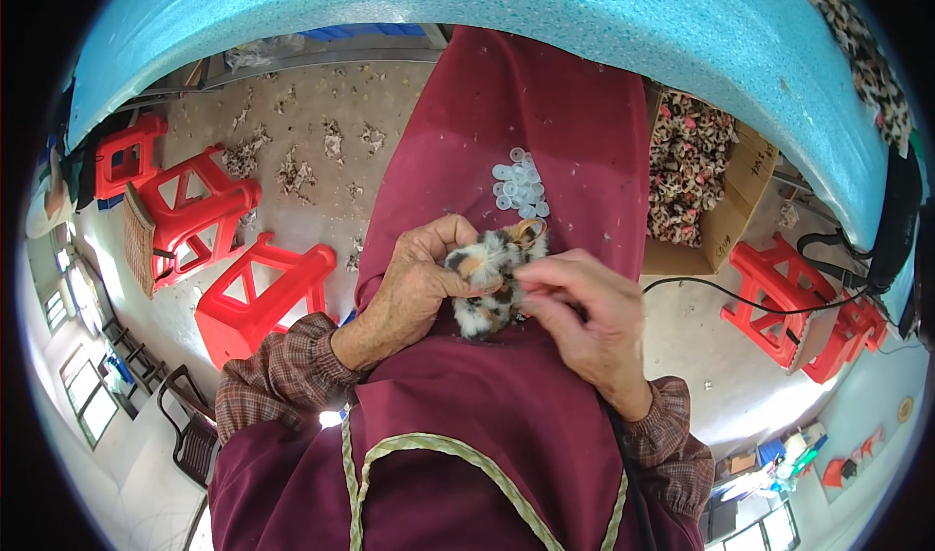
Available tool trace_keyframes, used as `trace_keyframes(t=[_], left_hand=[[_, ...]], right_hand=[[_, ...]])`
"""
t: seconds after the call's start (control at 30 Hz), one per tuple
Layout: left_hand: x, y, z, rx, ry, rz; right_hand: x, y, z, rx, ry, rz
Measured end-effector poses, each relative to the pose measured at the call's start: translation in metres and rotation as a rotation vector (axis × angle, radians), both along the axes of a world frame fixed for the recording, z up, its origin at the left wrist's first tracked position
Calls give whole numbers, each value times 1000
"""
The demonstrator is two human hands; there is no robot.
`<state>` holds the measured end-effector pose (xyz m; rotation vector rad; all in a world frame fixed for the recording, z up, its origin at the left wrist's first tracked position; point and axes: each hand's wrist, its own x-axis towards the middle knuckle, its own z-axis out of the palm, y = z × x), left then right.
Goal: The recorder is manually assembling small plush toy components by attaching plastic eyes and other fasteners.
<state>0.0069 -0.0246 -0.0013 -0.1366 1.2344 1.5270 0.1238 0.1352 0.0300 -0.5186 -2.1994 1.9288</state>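
Observation:
A small furry plush piece (pixel 475 317), patched in white, black and tan, is above my lap. My left hand (pixel 414 271) grips its left side, thumb pressed over the front and fingers behind. At the right edge of the plush, my right hand (pixel 596 319) has thumb and index finger closed in a pinch; what lies between them is too small to make out. A tan flap (pixel 529 228) shows at the top of the plush. Several translucent white plastic discs (pixel 526 196) lie loosely piled on the maroon apron (pixel 443 142), just beyond the plush.
A pale blue speckled table edge (pixel 467 1) curves across the far side. At right stands an open cardboard box (pixel 740 196) full of leopard-print pieces (pixel 687 171). Red stools (pixel 258 303) stand on both sides. Fabric scraps (pixel 297 176) litter the floor at left. A black cable (pixel 750 308) runs at right.

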Motion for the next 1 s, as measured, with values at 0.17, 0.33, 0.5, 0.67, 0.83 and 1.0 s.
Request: trace_keyframes(t=[0.17,0.33,0.5,0.67,0.83,1.0], left_hand=[[0,3,-3,65,-162,13],[2,8,-2,45,-242,-17],[7,15,-8,-1,-314,-47],[6,21,-6,-39,-378,-33],[8,18,-18,58,-313,-129],[4,24,-14,87,-462,-122]], right_hand=[[-4,-6,-7,-62,-96,39],[-3,-7,-11,-26,-151,-16],[-1,-4,-16,67,-151,-41],[5,2,-26,-182,-271,-70],[14,16,-28,-634,-286,-162],[2,30,-37,-106,-50,-148]])
